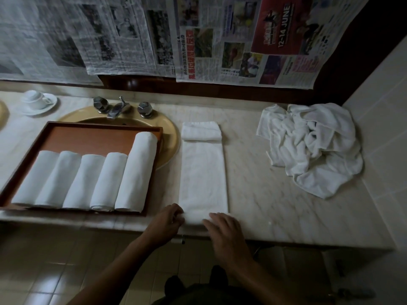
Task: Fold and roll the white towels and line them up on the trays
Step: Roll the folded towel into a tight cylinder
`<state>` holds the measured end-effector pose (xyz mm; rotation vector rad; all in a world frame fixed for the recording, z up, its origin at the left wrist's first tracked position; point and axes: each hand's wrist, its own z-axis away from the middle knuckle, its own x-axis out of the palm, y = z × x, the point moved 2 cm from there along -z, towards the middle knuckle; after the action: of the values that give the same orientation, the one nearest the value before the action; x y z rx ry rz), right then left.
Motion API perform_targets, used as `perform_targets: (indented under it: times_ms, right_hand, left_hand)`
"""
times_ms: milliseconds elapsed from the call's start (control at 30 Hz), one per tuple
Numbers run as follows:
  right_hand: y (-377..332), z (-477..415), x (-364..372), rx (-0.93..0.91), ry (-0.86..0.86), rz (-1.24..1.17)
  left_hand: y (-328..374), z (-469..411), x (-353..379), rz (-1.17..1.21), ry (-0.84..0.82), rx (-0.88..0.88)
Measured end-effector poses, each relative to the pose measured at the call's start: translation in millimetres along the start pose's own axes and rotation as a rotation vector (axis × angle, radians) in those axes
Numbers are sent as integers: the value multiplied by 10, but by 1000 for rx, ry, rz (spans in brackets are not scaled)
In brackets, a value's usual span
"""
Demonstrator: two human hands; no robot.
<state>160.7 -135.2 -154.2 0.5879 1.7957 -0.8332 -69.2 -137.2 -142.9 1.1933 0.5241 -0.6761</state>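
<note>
Head view, read from left to right. A wooden tray (99, 137) sits on the marble counter (264, 194), partly over the sink (171, 137). Five rolled towels (83, 181) lie side by side across its near part, each touching the next. The rightmost roll is longer than the others, and the far part of the tray floor is bare.

Just right of the tray, and apart from it, the folded towel (202, 172) lies flat as a narrow strip. Its long axis runs straight away from the person, and its far end is doubled back on itself. Both hands meet it at the near short end, at the counter's front edge. The left hand (168, 220) has its fingers curled around the near left corner, gripping the cloth. The right hand (222, 230) lies over the near right part with fingers largely extended, pressing rather than clasping, though motion blur softens the detail. The near edge appears slightly bulged, suggesting a roll just begun.

Since the whole strip extends ahead of both hands, the roll presumably has to travel forward along that axis. The left hand is nearer the tray for the transfer.

At far right, well apart, a pile of unfolded towels (312, 146) lies in the counter's corner.
</note>
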Motion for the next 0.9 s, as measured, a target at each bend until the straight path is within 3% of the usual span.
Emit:
perform_targets:
  times_ms: [133,200,267,333,433,667,767,900]
  right_hand:
    - [24,90,132,40,-126,62]
    - [64,108,166,21,-181,51]
    - [111,95,191,-10,-204,27]
    - [153,57,190,-20,-207,0]
    - [217,-48,196,-25,-253,-5]
    - [340,-436,196,-27,-349,85]
    - [392,-504,122,-48,-382,31]
    - [415,-449,-6,-44,-438,-76]
  left_hand:
    - [75,59,19,-28,102,-41]
    - [128,144,119,-259,257,79]
    - [250,234,289,-397,284,215]
    - [302,241,478,-509,231,292]
    - [223,113,577,-611,138,267]
    - [86,-212,439,-628,34,257]
    - [113,-278,362,-687,-50,226]
    - [7,-174,353,-734,-76,337]
